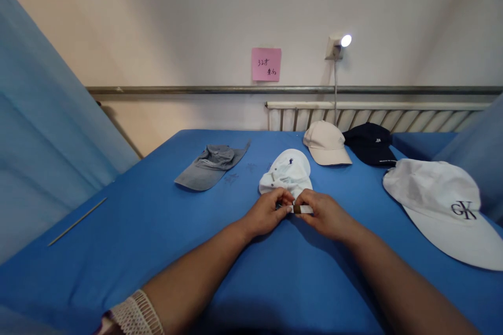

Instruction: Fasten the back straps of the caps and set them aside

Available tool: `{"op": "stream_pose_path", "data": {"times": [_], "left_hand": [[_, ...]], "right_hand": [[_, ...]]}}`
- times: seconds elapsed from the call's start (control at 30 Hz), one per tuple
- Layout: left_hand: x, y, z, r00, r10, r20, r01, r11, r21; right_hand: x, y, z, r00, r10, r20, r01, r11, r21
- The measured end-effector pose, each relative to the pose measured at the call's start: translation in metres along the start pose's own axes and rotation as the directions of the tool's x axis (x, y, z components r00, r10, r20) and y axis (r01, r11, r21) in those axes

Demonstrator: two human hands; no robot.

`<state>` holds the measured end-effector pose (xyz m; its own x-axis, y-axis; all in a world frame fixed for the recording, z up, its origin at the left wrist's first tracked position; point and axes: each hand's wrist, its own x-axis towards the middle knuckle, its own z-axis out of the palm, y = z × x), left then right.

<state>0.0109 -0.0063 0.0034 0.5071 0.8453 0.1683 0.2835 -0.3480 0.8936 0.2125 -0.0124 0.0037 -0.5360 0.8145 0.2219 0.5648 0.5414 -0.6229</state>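
A white baseball cap (293, 170) with a small dark emblem lies in the middle of the blue-covered table, its back strap toward me. My left hand (269, 212) pinches the left part of the white strap (307, 209) between thumb and finger. From the other side, my right hand (320, 212) grips the same strap with fingers closed. Between the fingertips of both hands shows a brownish buckle (297, 209) on the strap. My fingers cover some of the strap and the cap's near edge.
A grey cap (210, 167) lies to the left, a thin stick (77, 221) at the far left. On the right are a beige cap (325, 141), a navy cap (369, 142) and a large white cap (436, 188). A radiator (373, 118) and blue curtain (51, 104) border the blue table (157, 199).
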Motion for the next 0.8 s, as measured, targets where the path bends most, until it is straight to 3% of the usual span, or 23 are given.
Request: {"op": "stream_pose_path", "data": {"times": [0.33, 0.43, 0.6, 0.7, 0.8], "left_hand": [[-0.001, 0.010, -0.002, 0.994, 0.081, 0.073, -0.099, 0.953, 0.286], [0.001, 0.003, -0.003, 0.999, 0.044, 0.014, -0.046, 0.966, 0.253], [0.006, -0.005, -0.010, 0.988, -0.050, -0.144, 0.067, 0.991, 0.112], [0.007, -0.007, -0.012, 0.980, -0.089, -0.176, 0.095, 0.995, 0.029], [0.008, -0.010, -0.012, 0.976, -0.094, -0.197, 0.081, 0.994, -0.071]], "right_hand": [[0.005, 0.004, 0.008, 0.991, 0.103, -0.086, -0.104, 0.995, -0.004], [0.004, 0.008, 0.004, 0.985, 0.114, -0.128, -0.107, 0.993, 0.058], [0.006, 0.023, 0.003, 0.920, 0.309, -0.240, -0.249, 0.935, 0.252], [0.008, 0.026, 0.010, 0.913, 0.390, -0.119, -0.323, 0.870, 0.372], [0.008, 0.016, 0.018, 0.873, 0.469, 0.137, -0.461, 0.697, 0.549]]}}
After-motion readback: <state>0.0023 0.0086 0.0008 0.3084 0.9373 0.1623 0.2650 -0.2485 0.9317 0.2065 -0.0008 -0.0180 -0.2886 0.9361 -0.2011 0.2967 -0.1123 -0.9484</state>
